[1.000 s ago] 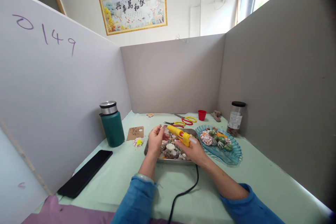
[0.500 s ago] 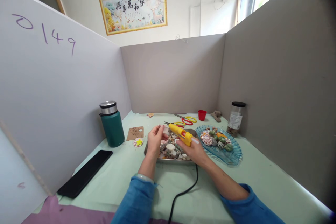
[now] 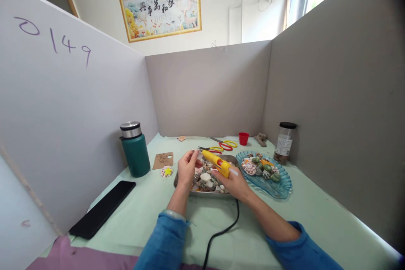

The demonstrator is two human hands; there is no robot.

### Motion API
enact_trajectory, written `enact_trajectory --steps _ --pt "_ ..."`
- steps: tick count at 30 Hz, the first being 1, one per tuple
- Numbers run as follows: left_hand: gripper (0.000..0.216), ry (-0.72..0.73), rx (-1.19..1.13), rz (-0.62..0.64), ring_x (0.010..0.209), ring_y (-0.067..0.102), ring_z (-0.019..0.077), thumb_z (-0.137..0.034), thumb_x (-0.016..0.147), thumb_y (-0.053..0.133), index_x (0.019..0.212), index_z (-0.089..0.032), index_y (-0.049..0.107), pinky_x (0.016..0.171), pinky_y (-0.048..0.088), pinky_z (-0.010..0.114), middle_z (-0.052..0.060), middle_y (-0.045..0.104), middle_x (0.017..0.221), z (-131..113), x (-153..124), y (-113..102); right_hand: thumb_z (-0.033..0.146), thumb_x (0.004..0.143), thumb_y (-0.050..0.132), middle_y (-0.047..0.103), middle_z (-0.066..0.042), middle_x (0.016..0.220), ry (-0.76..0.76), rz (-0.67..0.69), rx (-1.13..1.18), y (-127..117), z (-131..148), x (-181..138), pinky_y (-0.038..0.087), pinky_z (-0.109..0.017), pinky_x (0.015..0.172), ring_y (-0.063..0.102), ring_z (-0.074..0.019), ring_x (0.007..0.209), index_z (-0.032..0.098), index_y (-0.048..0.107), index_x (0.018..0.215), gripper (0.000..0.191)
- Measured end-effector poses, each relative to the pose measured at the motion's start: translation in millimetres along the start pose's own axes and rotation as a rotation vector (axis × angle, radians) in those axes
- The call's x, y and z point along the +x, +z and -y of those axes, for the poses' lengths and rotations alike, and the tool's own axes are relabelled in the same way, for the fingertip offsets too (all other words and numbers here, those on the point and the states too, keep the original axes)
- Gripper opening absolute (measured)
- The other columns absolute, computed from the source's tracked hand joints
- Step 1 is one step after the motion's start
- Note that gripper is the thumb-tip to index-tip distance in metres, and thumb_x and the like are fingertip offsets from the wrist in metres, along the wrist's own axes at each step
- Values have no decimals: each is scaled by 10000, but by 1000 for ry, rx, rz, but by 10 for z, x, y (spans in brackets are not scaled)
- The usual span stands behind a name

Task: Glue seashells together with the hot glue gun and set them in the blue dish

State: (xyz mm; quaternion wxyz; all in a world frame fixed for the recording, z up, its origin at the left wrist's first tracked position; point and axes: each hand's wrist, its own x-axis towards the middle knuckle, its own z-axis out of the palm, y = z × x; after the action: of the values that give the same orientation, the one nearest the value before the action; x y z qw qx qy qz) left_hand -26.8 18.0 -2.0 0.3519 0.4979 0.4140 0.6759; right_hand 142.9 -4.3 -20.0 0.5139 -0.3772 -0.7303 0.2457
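My right hand (image 3: 234, 181) is wrapped round a yellow hot glue gun (image 3: 218, 162), whose nozzle points left and a glue stick juts from its back. Its tip is close to the fingers of my left hand (image 3: 187, 168), which pinch a small pale piece (image 3: 199, 155), perhaps a shell; its kind is not plain. Both hands are above a metal tray (image 3: 210, 194) filled with shells (image 3: 206, 177), and they hide parts of it. From the glue gun a black cord (image 3: 221, 232) runs down to the front edge.
At right are a blue glass plate (image 3: 283, 187) of shells and a jar (image 3: 284, 145). Scissors (image 3: 226, 144) and a red cup (image 3: 243, 138) are behind the tray. To the left are a green bottle (image 3: 135, 152), a black phone-like slab (image 3: 103, 209), brown card (image 3: 163, 160) and a flower-like piece (image 3: 166, 171).
The glue gun has shifted very slightly left and down, its nozzle nearer the left fingers. My left hand stays nearly in place, still pinching the pale piece.
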Motion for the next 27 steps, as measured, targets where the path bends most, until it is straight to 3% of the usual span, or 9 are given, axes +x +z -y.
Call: enact_trajectory --steps 7,17,27 --pt "394 64 99 24 514 573 134 -540 766 613 826 -154 667 529 456 221 -3 609 544 29 -5 -6 463 820 586 637 -20 747 -8 7 -28 -12 42 -9 458 -306 661 556 -183 691 186 645 886 291" --pt "388 64 130 7 517 575 134 -540 771 608 809 -157 663 524 438 215 -3 617 542 18 -10 -5 448 828 584 638 -20 780 -41 21 1 -9 20 -14 462 -288 669 552 -165 699 172 645 928 300" --pt "394 15 96 3 450 557 128 -529 752 623 822 -145 673 490 438 216 -9 601 477 7 -19 10 425 816 595 584 -1 715 -26 39 -7 -40 100 -20 430 -271 630 516 -152 650 175 614 847 253"
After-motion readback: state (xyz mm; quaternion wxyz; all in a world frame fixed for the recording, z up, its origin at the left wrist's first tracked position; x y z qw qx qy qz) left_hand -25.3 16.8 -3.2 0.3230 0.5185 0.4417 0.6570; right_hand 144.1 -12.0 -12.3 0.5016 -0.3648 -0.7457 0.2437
